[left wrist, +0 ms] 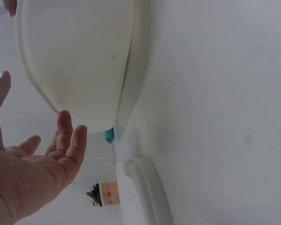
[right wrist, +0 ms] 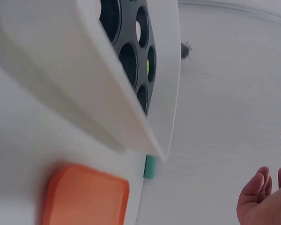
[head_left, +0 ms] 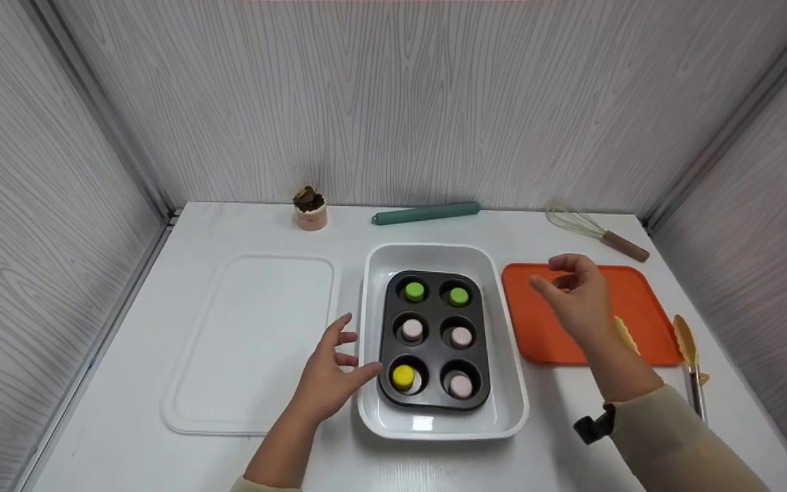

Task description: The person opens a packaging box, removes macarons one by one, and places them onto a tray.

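Observation:
A white rectangular tub [head_left: 440, 425] stands mid-table with a dark muffin tin [head_left: 438, 350] inside it. The tin's cups hold small round pieces: green ones [head_left: 458, 296] at the back, a yellow one [head_left: 403, 376] at the front left and pale pink ones [head_left: 412, 330] in the others. My left hand [head_left: 328, 376] is at the tub's left wall, thumb and fingers spread, nothing gripped. Over the orange tray [head_left: 537, 328] hovers my right hand [head_left: 576, 297], fingers loosely bent with nothing between them. In the right wrist view only part of this hand [right wrist: 267, 197] shows.
A white lid-like tray [head_left: 257, 342] lies at the left. Along the back are a small cupcake-like pot [head_left: 311, 217], a green rolling pin [head_left: 426, 213] and a whisk [head_left: 598, 234]. Tongs [head_left: 691, 355] lie at the right, and a pale yellow scalloped piece [head_left: 626, 334] is partly hidden behind my right wrist.

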Tool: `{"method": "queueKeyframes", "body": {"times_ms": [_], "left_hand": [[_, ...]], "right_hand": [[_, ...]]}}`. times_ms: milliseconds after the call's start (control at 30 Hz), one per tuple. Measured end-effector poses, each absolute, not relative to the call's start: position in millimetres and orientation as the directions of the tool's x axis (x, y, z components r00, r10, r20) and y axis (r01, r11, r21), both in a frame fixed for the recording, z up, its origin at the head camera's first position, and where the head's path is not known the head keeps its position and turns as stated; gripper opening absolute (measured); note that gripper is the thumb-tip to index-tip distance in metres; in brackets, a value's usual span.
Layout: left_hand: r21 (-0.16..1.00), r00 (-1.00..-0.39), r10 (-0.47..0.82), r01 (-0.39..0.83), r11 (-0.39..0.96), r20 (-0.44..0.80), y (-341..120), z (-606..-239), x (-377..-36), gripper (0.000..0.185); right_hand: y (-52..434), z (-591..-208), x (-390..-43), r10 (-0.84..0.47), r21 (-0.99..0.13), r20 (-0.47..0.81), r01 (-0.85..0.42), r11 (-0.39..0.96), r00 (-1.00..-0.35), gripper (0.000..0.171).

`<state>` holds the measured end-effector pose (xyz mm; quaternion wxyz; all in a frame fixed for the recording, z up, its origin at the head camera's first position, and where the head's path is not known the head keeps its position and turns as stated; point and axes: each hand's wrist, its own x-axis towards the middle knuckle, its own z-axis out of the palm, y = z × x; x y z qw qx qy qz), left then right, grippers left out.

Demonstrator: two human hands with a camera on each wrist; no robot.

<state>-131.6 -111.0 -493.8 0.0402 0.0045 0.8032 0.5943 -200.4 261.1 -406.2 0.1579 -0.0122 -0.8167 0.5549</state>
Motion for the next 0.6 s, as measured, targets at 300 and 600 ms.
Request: {"method": "queueKeyframes", "body": {"times_ms": [300, 600], "left_hand": [[0.955, -0.993, 0.073, -0.071, 0.287, -0.096, -103, -504, -130, 0.096], [0.96, -0.986, 0.113, -0.093, 0.263, -0.126, -104, -510, -130, 0.093]], "right_hand": [[344, -418, -178, 0.37, -0.859, 0.216, 0.005, 0.512, -0.904, 0.047], [407, -432, -150, 0.504, -0.792, 0.085, 0.249, 0.558, -0.859, 0.087]]}}
